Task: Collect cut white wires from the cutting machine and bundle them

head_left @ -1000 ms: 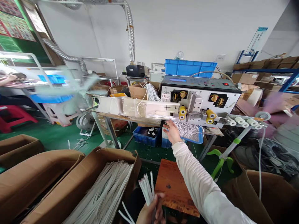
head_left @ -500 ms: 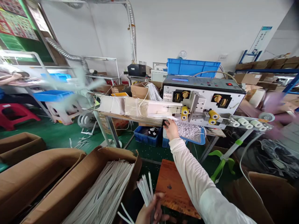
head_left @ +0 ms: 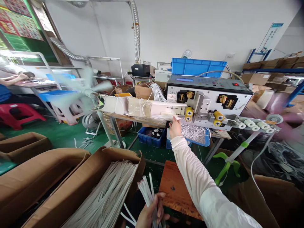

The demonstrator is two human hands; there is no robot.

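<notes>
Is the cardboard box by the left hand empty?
No, the cardboard box beside the left hand is full of white cut wires.

Cut wires (head_left: 163, 117): thin white lengths, lying flat in bunch on bench front edge, just left of machine's yellow rollers.
Wire bundle (head_left: 146, 192): short white lengths, gripped at lower end, fanned upward, tilted left, beside box corner.

White label with handwritten characters on the cutting machine (head_left: 209, 95), blue wall sign (head_left: 270, 38), neither legible
</notes>
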